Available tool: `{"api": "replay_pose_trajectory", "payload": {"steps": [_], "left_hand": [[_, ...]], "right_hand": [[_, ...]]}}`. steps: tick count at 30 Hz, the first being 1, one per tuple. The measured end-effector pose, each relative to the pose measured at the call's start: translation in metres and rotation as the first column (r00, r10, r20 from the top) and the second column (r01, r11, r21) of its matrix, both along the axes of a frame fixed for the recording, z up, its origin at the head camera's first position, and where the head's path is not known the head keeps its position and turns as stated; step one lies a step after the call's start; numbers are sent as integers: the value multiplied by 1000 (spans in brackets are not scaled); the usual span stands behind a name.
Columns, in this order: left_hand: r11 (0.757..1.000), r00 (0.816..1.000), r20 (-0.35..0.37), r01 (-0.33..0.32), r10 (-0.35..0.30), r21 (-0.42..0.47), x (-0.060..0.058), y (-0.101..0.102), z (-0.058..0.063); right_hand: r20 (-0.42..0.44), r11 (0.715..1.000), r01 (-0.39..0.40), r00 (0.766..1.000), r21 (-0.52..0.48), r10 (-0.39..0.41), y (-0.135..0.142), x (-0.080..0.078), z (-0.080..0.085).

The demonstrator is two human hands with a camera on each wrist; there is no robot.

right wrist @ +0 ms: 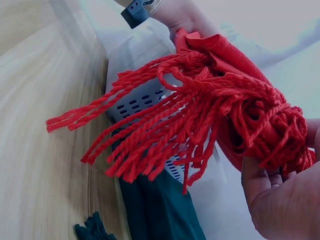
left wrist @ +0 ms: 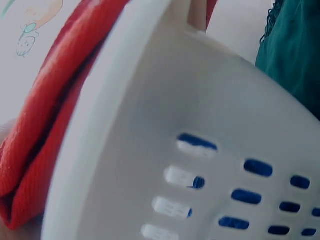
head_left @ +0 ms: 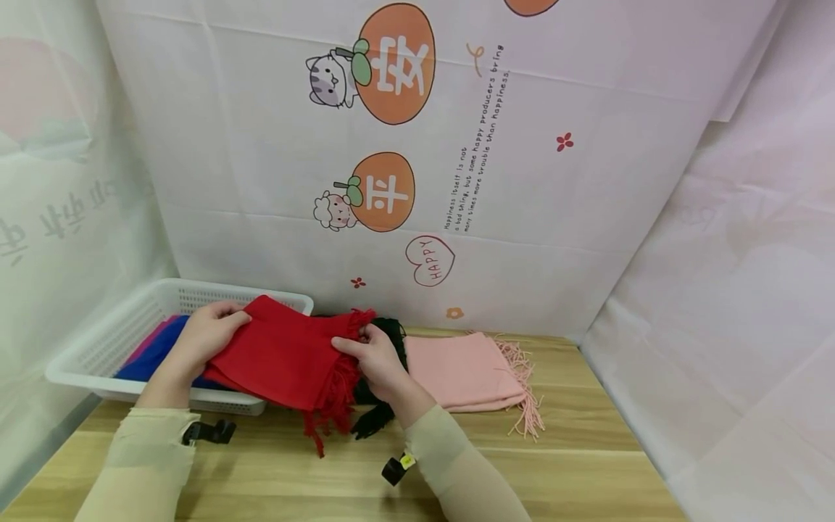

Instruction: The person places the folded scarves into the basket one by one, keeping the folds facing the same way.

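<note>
Both hands hold a folded red scarf (head_left: 280,355) up over the right end of a white plastic basket (head_left: 251,402). My left hand (head_left: 207,335) grips its left edge, thumb on top. At the fringed end, my right hand (head_left: 381,362) pinches the scarf between thumb and fingers. Long twisted red tassels (right wrist: 150,130) hang down in the right wrist view. Inside the basket lie a blue folded cloth (head_left: 156,355) and a magenta one (head_left: 146,341). Partly hidden behind the red scarf, a dark green scarf (head_left: 391,337) lies on the table.
A folded pink scarf (head_left: 459,370) with fringe lies right of the green one on the wooden table (head_left: 313,482). White printed sheets (head_left: 522,217) enclose the back and sides. The basket's perforated wall (left wrist: 225,125) fills much of the left wrist view.
</note>
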State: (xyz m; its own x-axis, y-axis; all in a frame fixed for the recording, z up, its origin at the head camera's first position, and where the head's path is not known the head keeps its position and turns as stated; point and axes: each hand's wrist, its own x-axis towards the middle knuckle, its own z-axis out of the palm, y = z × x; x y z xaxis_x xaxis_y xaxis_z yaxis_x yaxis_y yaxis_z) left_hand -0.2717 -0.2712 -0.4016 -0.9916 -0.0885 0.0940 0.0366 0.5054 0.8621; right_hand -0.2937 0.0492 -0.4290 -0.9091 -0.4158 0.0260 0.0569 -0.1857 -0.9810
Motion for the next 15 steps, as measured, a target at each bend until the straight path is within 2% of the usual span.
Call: {"api": "replay_pose_trajectory", "payload": {"steps": [15], "left_hand": [[1000,1000,17,-5,5,-14,-2,-13,-6]], "right_hand": [[-2,999,26,1000,39,-26,-15,-8,-4]]}}
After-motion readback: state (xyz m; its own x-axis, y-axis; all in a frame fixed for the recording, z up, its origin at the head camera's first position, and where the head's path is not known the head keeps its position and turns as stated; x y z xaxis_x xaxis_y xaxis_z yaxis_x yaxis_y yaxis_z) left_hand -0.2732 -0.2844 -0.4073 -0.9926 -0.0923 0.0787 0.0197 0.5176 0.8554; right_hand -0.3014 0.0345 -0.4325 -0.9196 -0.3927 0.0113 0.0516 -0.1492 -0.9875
